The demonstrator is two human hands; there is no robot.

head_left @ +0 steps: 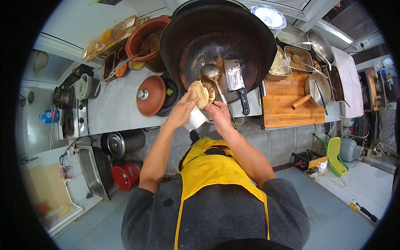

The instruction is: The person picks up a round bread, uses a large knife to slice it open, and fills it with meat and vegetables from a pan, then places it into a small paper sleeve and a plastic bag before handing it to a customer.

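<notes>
Mid-frame, left hand (180,113) and right hand (220,114) clamped on split flatbread (199,96); loosened grip could spill brown filling (208,87).

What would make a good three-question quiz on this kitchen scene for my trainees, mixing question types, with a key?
1. Multiple choice: What food is at the left hand and the right hand?
A) a whole fish
B) a flatbread
C) a bunch of bananas

2. True or false: The bowl of the metal ladle lies to the left of the cleaver.

3. Fill in the blank: The handle of the saucepan on the right extends over the wooden ____.

Key: 1 B; 2 true; 3 cutting board.
</notes>
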